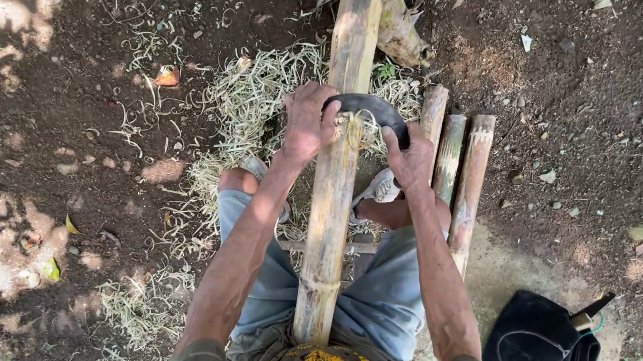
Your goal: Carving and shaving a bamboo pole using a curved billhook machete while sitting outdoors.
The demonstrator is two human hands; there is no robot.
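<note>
A long bamboo pole (331, 205) runs from my lap away from me, between my knees. Across it lies a dark curved blade (373, 108). My left hand (308, 119) grips the blade's left end, against the pole's left side. The right end of the blade is held by my right hand (411, 160), to the right of the pole. Thin pale shavings curl off the pole just under the blade.
A heap of pale bamboo shavings (254, 102) covers the dirt around my feet. Three short bamboo pieces (458, 171) lie to the right of the pole. A dark bag (538, 354) with a tool handle rests at the lower right. Bare soil surrounds everything.
</note>
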